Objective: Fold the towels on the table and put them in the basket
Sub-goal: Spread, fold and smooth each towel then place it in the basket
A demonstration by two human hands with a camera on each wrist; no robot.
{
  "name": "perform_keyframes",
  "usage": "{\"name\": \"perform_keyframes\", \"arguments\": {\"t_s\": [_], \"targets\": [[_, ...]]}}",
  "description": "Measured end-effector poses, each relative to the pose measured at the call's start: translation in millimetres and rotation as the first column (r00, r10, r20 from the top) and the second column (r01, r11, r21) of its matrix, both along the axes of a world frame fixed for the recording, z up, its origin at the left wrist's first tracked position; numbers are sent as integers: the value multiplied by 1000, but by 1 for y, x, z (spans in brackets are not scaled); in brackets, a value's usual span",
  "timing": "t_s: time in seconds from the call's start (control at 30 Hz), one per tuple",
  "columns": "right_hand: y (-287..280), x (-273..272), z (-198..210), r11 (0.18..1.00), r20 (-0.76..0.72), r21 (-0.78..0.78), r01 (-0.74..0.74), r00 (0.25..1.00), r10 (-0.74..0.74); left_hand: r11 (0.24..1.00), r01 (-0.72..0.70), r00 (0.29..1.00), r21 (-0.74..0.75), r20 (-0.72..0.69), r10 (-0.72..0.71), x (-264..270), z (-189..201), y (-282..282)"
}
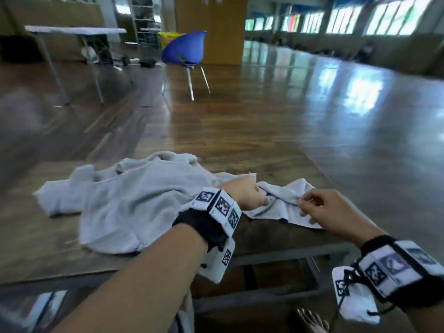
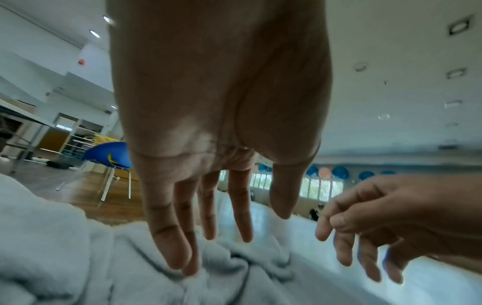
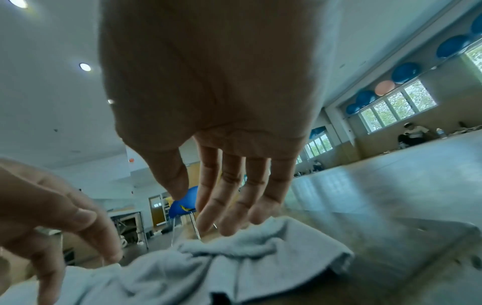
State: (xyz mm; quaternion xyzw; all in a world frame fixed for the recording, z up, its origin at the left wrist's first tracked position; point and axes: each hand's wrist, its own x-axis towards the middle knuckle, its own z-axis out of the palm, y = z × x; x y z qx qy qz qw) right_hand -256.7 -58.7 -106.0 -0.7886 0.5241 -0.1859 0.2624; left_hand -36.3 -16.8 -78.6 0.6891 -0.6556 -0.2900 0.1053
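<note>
Crumpled grey towels (image 1: 134,200) lie on the wooden tabletop (image 1: 28,251). The left hand (image 1: 242,193) hangs over them, grip wide, fingers straight. The right hand (image 1: 334,212) hovers beside it, grip loose, holding nothing. The wrist markers carry no readable writing.

From the wrist I see my right hand (image 3: 208,92) palm-on, its fingers (image 3: 229,198) hanging straight and loose above a crumpled pale grey terry towel (image 3: 234,260) with a dark stripe along its near edge. My left hand (image 3: 44,210) comes in from the left, fingers bent down toward the same cloth (I cannot tell if they touch it). Far behind stands a blue shell chair on thin metal legs (image 3: 183,204).
</note>
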Motion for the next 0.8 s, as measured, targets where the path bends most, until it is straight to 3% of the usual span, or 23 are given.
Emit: {"name": "perform_keyframes", "arguments": {"t_s": [0.17, 0.23, 0.33, 0.4, 0.47, 0.57, 0.67, 0.73, 0.8], "targets": [[-20, -4, -35, 998, -135, 65, 3, 991, 6, 1000, 4, 978, -5, 209, -3, -13, -64, -33], [-26, 3, -37, 996, -126, 90, -10, 992, 21, 1000, 14, 952, 3, 307, -14, -9, -75, -40], [-29, 13, -36, 994, -85, 97, -43, 995, 51, 991, 15, 931, -130, 364, 33, -6, -74, -46], [-30, 17, -36, 992, -94, 95, -84, 991, 93, 962, 36, 963, -271, 266, 39, -9, -69, -51], [-30, 21, -34, 990, 11, 83, -117, 993, 116, 895, 20, 999, -446, 35, -5, -21, -59, -54], [-33, 28, -26, 998, 151, -26, -64, 986, 67, 787, 41, 965, -616, -179, -190, -43, -42, -53], [-42, 25, -14, 992, 262, -83, 93, 963, -68, 738, 81, 963, -670, -137, -231, -38, -41, -50], [-53, 17, -7, 969, 388, -52, 240, 899, -202, 742, 83, 988, -665, -45, -150, -23, -43, -51], [-61, 10, -3, 960, 553, 45, 277, 793, -255, 776, -13, 1000, -631, -10, 9, -5, -47, -53]]}}
